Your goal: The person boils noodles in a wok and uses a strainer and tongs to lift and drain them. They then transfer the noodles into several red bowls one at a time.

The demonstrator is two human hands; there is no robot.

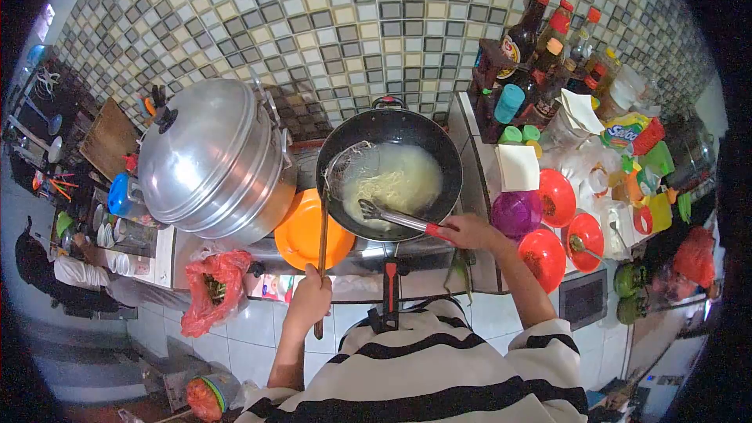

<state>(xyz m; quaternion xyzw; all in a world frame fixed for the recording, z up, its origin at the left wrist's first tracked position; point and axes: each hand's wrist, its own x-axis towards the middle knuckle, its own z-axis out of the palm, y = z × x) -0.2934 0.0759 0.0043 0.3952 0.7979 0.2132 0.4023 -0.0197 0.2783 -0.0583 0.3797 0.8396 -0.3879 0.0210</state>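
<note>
A dark wok (427,127) holds cloudy liquid with pale noodles (382,188) in it. My left hand (310,298) is closed around the long wooden handle of a wire strainer (345,166), whose mesh basket rests inside the wok at its left side. With my right hand (472,233) I grip tongs (403,219) by their red-trimmed end. The tongs' dark head reaches into the noodles near the front of the wok. The wok's black and red handle (391,286) points toward my body, between my two hands.
Left of the wok stand a large metal steamer (207,160) and an orange plate (333,243). A red plastic bag (213,290) sits at the counter's front edge. To the right are red bowls (542,258), a purple bowl (515,215) and sauce bottles (523,35). Another person (78,272) is at far left.
</note>
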